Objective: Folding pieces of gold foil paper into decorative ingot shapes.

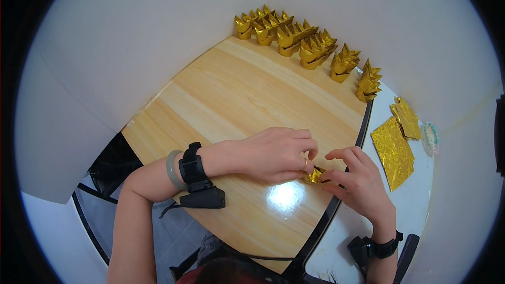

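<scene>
Gold foil (314, 175): one small piece, crumpled or part-folded; located between the two hands, over the near right part of the wooden tabletop, close to its dark edge. Lower side hidden.

Head view, left hand (276, 155): back upward, fingers bent; thumb and fingers pinch the left end of the foil, partly covering it. Ring (305, 163) on one finger.

Right hand (362, 181): fingers curved, the uppermost spread away from the foil; a lower fingertip meets its right end. Whether that end is pinched, cannot tell.

Wrists: black strapped device (202, 198) and pale bangle (174, 170) on the left; black strapped unit (383, 248) on the right.

Folded ingots (311, 55): gold, peaked, nested in six rows along the far edge of the tabletop.

Gold sheets (394, 152): flat, patterned, in two overlapping piles, on the white surface to the right.

Round item (431, 138): clear or pale, beside the sheets, against the wall; kind unclear.

Tabletop (210, 84): light wood grain, bright glare near the left hand.
</scene>
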{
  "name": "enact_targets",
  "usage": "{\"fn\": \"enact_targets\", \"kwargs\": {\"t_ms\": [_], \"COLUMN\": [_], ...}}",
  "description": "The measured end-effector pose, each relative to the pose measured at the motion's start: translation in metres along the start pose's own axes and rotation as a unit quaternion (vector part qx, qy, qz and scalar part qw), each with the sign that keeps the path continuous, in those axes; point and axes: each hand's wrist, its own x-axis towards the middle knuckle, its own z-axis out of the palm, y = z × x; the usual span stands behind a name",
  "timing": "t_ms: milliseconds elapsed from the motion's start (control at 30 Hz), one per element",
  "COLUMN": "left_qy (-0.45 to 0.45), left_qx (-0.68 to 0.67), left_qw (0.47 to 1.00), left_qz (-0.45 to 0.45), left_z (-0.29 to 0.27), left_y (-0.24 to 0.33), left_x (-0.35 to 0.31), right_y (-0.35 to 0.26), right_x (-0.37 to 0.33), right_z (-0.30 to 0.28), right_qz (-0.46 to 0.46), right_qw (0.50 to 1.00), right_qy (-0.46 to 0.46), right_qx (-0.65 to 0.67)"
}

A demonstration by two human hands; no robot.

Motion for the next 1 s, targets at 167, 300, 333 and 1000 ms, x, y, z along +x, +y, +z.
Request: {"fn": "enact_targets", "kwargs": {"t_ms": [167,300,333,1000], "left_qy": [0.048,0.032,0.023,0.064], "left_qx": [-0.038,-0.014,-0.008,-0.041], "left_qw": [0.998,0.999,1.0,0.997], "left_qz": [-0.027,-0.011,0.001,-0.007], "left_z": [-0.004,-0.003,-0.001,0.004], "left_y": [0.006,0.003,0.0,-0.007], "left_x": [0.004,0.002,0.001,0.003], "right_y": [-0.005,-0.005,-0.005,-0.003], "right_x": [0.001,0.002,0.001,-0.001], "right_z": [-0.007,-0.006,-0.005,-0.009], "right_qz": [0.018,0.011,0.011,0.057], "right_qw": [1.0,0.999,0.999,0.998], "right_qy": [0.01,0.011,0.011,-0.002], "right_qx": [0.018,0.031,0.031,-0.002]}}
